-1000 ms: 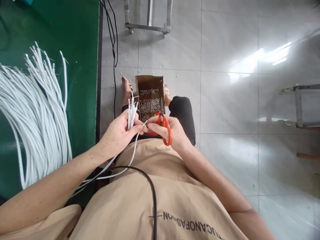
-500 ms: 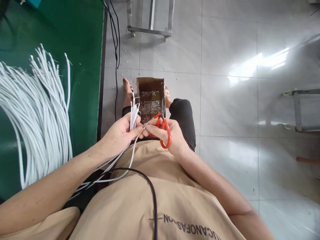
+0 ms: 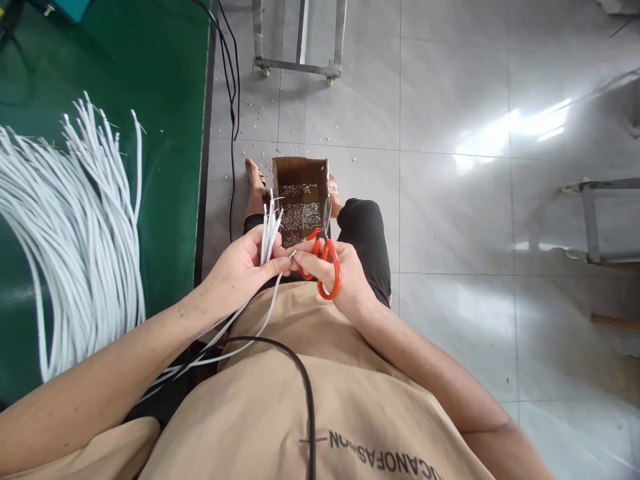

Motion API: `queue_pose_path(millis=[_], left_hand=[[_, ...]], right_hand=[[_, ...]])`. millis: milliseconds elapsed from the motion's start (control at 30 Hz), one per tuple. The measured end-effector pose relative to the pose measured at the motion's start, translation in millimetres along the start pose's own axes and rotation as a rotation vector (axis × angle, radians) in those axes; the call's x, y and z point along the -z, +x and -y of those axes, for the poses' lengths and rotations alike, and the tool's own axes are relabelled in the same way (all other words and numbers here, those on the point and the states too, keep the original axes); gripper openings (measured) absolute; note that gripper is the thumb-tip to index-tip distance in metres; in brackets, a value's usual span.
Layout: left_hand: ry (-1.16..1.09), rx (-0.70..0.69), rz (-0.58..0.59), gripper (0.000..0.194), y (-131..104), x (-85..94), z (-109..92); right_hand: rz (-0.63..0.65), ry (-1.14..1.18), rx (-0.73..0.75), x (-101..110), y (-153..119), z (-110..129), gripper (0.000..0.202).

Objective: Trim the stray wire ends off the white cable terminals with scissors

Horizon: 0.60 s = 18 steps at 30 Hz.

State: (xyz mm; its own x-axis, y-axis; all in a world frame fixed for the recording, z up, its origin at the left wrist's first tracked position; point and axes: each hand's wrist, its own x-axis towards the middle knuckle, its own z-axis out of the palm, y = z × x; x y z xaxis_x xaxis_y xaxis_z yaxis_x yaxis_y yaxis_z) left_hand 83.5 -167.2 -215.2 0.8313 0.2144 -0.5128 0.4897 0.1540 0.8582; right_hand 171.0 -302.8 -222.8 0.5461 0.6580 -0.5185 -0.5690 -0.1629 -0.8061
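Observation:
My left hand (image 3: 255, 260) is closed around a small bunch of white cables (image 3: 270, 237), their cut ends pointing up past the fingers. One cable (image 3: 275, 300) from this bunch curves up to where the fingertips of both hands meet, its pale end (image 3: 293, 253) pinched there. Orange-handled scissors (image 3: 329, 275) hang in my right hand (image 3: 345, 270), looped over the fingers with the blades pointing away from me. The thumb and forefinger of that hand press at the cable end. Below the hands, a cardboard box (image 3: 325, 172) holds many small cut scraps.
A thick pile of white cables (image 3: 90, 253) lies on the green table (image 3: 170, 167) at left. Black cords (image 3: 233, 100) run down along its edge. A wheeled metal frame (image 3: 297, 65) stands ahead, with scraps scattered on the tiled floor (image 3: 450, 213). A black cable (image 3: 300, 373) crosses my shirt.
Both hands stay nearly in place, fingertips together at the cable end. The bunch in my left hand tilts slightly to the right. The scissors remain in my right hand.

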Motion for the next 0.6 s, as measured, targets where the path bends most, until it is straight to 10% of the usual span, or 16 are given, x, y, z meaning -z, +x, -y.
queue_pose_path(millis=[600], left_hand=[[0.18, -0.003, -0.063, 0.026, 1.5, 1.2, -1.0]], right_hand=[[-0.055, 0.012, 0.002, -6.7, 1.1, -3.3, 0.004]])
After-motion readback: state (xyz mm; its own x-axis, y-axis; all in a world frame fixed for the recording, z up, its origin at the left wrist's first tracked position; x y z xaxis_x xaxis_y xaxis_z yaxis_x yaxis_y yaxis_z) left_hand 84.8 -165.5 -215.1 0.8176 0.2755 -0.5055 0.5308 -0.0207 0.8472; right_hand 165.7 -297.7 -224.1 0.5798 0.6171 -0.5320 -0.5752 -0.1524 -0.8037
